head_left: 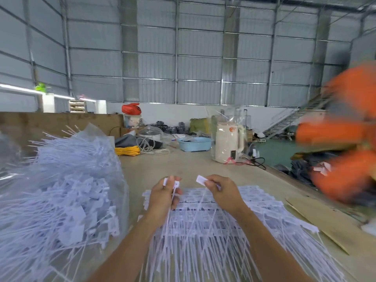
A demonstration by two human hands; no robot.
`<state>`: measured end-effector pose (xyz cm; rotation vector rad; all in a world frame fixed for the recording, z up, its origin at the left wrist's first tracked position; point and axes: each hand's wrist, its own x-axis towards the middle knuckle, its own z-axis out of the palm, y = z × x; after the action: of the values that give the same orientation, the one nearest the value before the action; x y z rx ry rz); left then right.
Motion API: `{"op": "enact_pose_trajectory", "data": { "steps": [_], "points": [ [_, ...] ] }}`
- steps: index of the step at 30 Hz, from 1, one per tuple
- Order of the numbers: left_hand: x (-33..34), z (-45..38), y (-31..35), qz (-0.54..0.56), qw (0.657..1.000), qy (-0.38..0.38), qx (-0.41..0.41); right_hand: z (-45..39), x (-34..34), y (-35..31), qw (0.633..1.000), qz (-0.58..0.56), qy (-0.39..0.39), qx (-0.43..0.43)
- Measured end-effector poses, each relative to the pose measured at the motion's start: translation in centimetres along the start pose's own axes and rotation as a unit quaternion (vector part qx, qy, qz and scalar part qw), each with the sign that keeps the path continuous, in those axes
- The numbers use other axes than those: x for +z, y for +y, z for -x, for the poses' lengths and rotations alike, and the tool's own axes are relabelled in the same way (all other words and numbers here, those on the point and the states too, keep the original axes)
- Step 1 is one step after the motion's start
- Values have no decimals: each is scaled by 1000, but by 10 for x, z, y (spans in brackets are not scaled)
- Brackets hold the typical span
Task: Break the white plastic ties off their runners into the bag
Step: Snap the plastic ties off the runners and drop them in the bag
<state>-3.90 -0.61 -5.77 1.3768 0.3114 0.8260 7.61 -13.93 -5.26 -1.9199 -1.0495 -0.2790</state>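
A thick stack of white plastic ties on their runners [254, 216] lies on the table in front of me, tails pointing toward me. My left hand [162, 198] grips a few loose ties by their flat heads, tails hanging down through the fist. My right hand [221, 192] pinches one tie [201, 179] by its head, just above the stack's far edge. A clear plastic bag [61, 190] stuffed with loose white ties bulges at the left.
A blurred orange-clad person [343, 139] works at the right edge. Cardboard sheets [317, 220] lie right of the stack. Farther back stand a cream jug in plastic wrap [228, 145], a blue basin [195, 143], a yellow coil [127, 150] and a red bag [131, 108].
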Motion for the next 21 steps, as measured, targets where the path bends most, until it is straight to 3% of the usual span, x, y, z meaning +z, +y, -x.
{"op": "enact_pose_trajectory", "data": {
  "steps": [3, 6, 8, 10, 12, 15, 18, 21],
  "points": [
    [9, 5, 45, 71, 997, 17, 40, 0, 7, 7, 999, 51, 9, 16],
    [-4, 7, 102, 108, 980, 61, 158, 2, 10, 11, 998, 62, 17, 7],
    [-28, 8, 127, -4, 968, 117, 223, 3, 11, 9, 998, 63, 18, 2],
    [-62, 3, 139, -228, 936, 166, 213, 3, 12, 7, 997, 69, 18, 1],
    [-95, -4, 139, -452, 865, 172, 133, 3, 11, 7, 997, 71, 19, 3],
    [-135, -11, 120, -681, 716, 147, 41, 4, 11, 6, 998, 65, 16, 6],
    [-154, -6, 89, -781, 604, 153, -51, 4, 9, 5, 999, 49, 18, 14],
    [-156, 1, 70, -813, 555, 155, -87, 4, 8, 6, 999, 40, 21, 17]
  ]
}}
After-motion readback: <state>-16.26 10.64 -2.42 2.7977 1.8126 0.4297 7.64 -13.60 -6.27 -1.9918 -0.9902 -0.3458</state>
